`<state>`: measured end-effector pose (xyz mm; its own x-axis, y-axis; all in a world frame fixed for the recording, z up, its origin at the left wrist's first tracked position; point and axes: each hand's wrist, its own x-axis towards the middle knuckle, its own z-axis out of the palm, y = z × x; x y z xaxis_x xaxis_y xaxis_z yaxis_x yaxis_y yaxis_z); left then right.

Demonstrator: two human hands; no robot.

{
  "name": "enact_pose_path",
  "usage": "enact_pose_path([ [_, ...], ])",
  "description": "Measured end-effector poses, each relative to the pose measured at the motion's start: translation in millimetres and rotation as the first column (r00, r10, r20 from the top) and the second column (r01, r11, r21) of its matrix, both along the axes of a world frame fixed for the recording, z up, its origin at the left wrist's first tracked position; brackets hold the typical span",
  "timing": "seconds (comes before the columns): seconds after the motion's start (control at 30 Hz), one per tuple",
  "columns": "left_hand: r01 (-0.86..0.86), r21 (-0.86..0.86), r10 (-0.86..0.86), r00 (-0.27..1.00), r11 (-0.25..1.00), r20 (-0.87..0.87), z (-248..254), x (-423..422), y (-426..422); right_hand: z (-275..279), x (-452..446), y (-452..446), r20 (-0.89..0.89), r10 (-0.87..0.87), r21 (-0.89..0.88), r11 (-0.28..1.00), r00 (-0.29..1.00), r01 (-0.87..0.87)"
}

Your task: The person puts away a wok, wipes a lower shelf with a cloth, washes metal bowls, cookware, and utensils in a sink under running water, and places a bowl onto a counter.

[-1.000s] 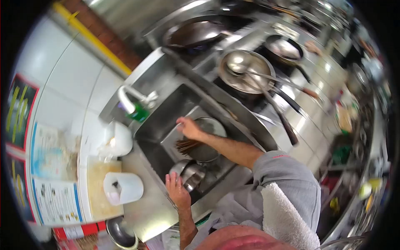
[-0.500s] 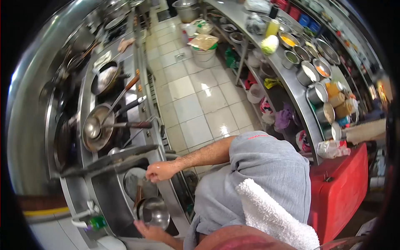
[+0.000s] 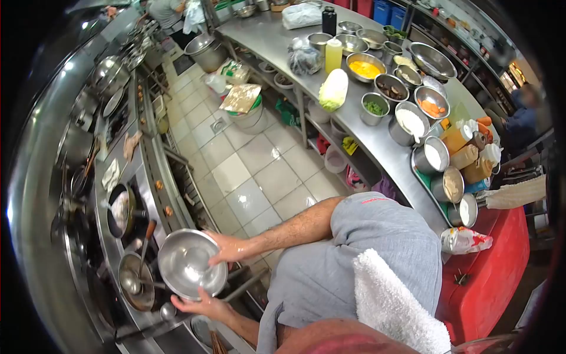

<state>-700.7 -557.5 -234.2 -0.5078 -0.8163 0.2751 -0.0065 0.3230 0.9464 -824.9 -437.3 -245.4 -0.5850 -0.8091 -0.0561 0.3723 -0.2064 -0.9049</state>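
A shiny metal bowl (image 3: 190, 268) is raised above the edge between the stove and the sink, its inside facing up toward me. My right hand (image 3: 231, 246) grips its rim on the far side, thumb over the edge. At the near side of the rim, my left hand (image 3: 206, 307) has its fingers against the bowl. Below, partly hidden by my left arm, a bundle of thin sticks (image 3: 218, 342) lies in the sink by a round pan (image 3: 203, 329).
On the stove at left stand a wok with ladles (image 3: 135, 283) and a black pan (image 3: 121, 209). A steel counter (image 3: 377, 159) carries food bowls, bottles and a cabbage (image 3: 333, 89). A red chest (image 3: 492, 271) is at right. Other people (image 3: 168, 15) are in the background.
The view has swung right, from the sink to the aisle and counter. A metal bowl has been lifted out of the sink, and both hands now hold it.
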Motion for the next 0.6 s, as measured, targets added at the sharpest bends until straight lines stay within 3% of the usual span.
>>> enact_pose_path([
  [0.03, 0.108, 0.029, -0.108, 0.994, 0.994, -0.006, -18, -24, -1, -13, -23, 9, -0.018, -0.079, 0.004, 0.997, 0.997, 0.079],
  [0.1, 0.242, 0.262, -0.22, 0.969, 0.934, -0.111, -29, -72, 17, -17, -60, 34, 0.033, -0.19, 0.01, 0.982, 0.981, 0.189],
  [0.17, 0.304, 0.427, -0.317, 0.947, 0.851, -0.042, -32, -110, 24, -23, -92, 56, 0.086, -0.297, 0.018, 0.955, 0.951, 0.297],
  [0.23, 0.333, 0.408, -0.345, 0.937, 0.85, -0.046, -54, -148, 24, -34, -126, 71, 0.023, -0.352, 0.171, 0.924, 0.936, 0.343],
  [0.3, 0.402, 0.462, -0.512, 0.848, 0.79, 0.138, -75, -184, 8, -50, -160, 76, -0.035, -0.384, 0.206, 0.901, 0.923, 0.383],
  [0.33, 0.429, 0.515, -0.527, 0.848, 0.743, 0.053, -77, -202, 13, -53, -174, 81, -0.042, -0.412, 0.19, 0.891, 0.91, 0.412],
  [0.5, 0.545, 0.534, -0.641, 0.768, 0.647, -0.007, -87, -302, 13, -74, -270, 89, -0.067, -0.51, 0.159, 0.843, 0.858, 0.513],
  [0.6, 0.586, 0.533, -0.668, 0.743, 0.611, -0.051, -83, -371, 17, -69, -329, 100, -0.048, -0.475, 0.253, 0.845, 0.879, 0.471],
])
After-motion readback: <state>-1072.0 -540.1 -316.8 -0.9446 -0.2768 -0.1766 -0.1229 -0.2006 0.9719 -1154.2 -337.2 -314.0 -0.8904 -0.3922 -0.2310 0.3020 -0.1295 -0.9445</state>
